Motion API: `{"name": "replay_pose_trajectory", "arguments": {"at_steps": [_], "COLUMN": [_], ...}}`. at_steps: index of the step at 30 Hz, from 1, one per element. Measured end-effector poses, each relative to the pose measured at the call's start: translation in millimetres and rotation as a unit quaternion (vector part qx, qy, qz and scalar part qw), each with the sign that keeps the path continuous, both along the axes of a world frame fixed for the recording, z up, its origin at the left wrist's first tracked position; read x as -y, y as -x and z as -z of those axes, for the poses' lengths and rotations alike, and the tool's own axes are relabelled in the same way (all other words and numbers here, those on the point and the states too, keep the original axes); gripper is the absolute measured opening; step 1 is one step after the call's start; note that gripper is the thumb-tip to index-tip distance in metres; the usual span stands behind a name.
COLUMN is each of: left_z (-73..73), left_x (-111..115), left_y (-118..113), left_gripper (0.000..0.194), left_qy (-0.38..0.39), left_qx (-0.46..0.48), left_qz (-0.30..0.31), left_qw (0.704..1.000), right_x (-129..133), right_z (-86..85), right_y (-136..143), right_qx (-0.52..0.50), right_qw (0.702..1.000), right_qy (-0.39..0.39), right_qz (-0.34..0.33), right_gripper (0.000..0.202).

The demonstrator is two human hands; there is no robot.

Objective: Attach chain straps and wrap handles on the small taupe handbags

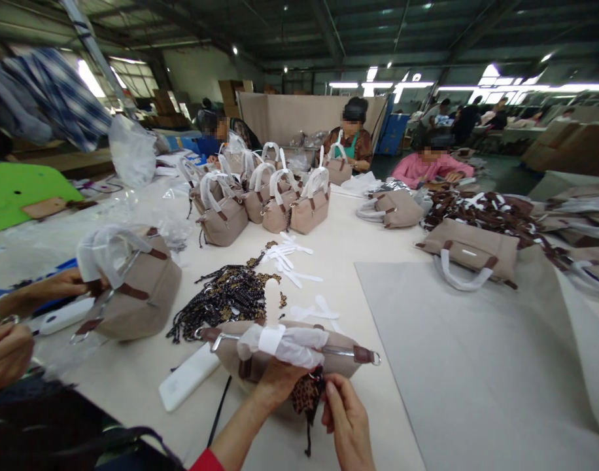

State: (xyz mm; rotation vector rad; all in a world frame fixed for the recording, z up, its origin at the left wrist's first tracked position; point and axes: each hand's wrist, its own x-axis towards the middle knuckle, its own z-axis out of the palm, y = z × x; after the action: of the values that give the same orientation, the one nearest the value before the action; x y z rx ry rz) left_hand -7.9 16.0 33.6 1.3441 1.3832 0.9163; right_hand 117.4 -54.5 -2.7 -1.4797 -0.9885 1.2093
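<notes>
Head view shows your left hand [274, 386] closed on the near side of the beige handbag [280, 356] lying on its side at the near edge of the table [339, 261], while your right hand [348, 425] has its fingers pinched together on the leopard-print strap [307, 392] that hangs down from the bag between both hands. To do this step well, I would keep the left hand firm on the bag body so it does not slide on the smooth table, and let only the right thumb and forefinger work at the strap end, close to the point where it meets the bag; a grip too far down the strap gives you less control. Take care not to crush the white wrapped handle [284, 343] just above your left fingers. Your left wrist comes up from the near left with the palm turned to the bag; your right hand stands more upright, thumb toward the left. Just to the left lies a white flat block [189, 377], farther on a pile of dark patterned straps [225, 297], and some loose white paper strips [290, 258]. At the near left, another person's hands [59, 284] hold a second bag [133, 288]. Far across the table stands a group of finished bags [260, 196].
</notes>
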Motion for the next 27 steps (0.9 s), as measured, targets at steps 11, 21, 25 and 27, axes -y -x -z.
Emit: {"name": "replay_pose_trajectory", "arguments": {"at_steps": [11,21,25,27], "left_z": [7.4,22.9,15.3,12.2], "left_x": [52.2,72.8,72.7,71.7], "left_y": [17.7,3.0,-0.3,-0.9], "left_gripper": [0.027,0.025,0.026,0.027], "left_qy": [-0.156,-0.162,-0.124,-0.109], "left_qx": [-0.164,-0.190,-0.169,-0.171], "left_qz": [-0.038,-0.002,0.031,0.036], "left_qw": [0.973,0.968,0.977,0.979], "right_x": [0.6,1.6,-1.3,0.0], "right_z": [14.6,27.6,20.9,14.6], "right_y": [10.2,-0.5,2.4,4.2], "right_qx": [0.124,0.204,0.227,0.249], "right_qw": [0.988,0.963,0.959,0.954], "right_qy": [-0.083,-0.160,-0.159,-0.158], "right_qz": [0.035,-0.069,-0.066,-0.047], "right_gripper": [0.028,0.018,0.016,0.017]}}
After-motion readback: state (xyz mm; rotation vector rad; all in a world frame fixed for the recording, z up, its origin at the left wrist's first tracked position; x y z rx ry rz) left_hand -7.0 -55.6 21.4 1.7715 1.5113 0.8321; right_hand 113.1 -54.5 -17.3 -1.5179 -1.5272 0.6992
